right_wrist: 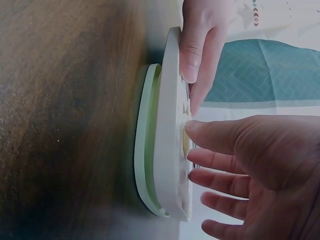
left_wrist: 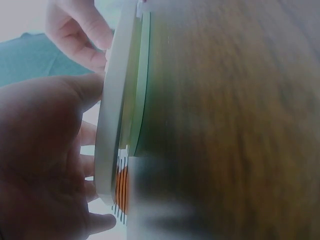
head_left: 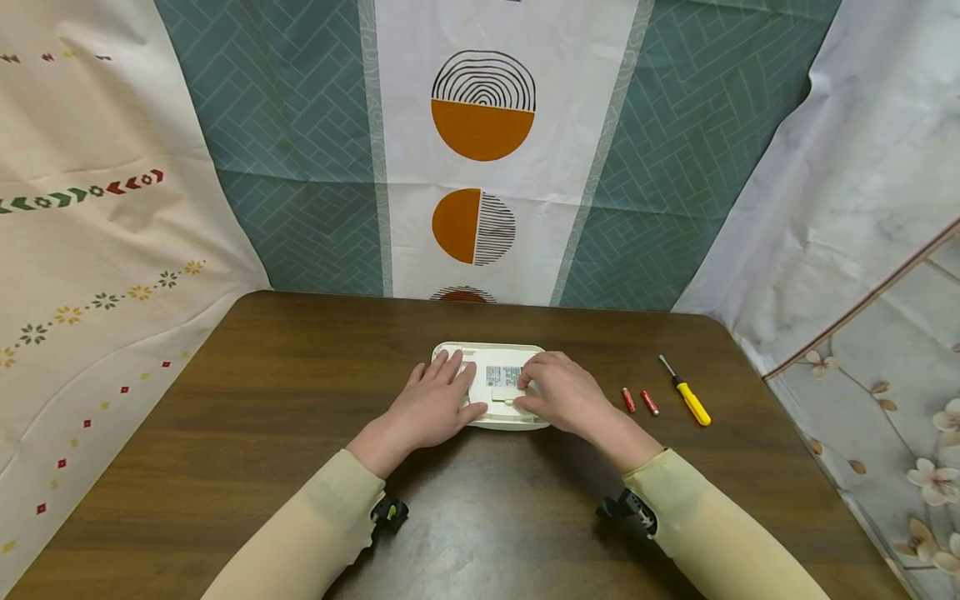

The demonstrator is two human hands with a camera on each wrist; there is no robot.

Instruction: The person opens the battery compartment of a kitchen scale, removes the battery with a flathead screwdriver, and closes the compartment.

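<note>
An upside-down white device, its look that of a kitchen scale, lies on the table with a pale green rim beneath its body. A printed label and a small battery cover show on its upturned underside. My left hand rests spread over the left part, fingers fairly straight and thumb along the near edge. My right hand bends over the right part, thumb and index finger pinching at the small cover; its other fingers hang loosely curled in the right wrist view.
Two red batteries lie on the brown wooden table to the right of the device. Beyond them is a screwdriver with a yellow and black handle. Patterned cloths hang behind the table and at both sides.
</note>
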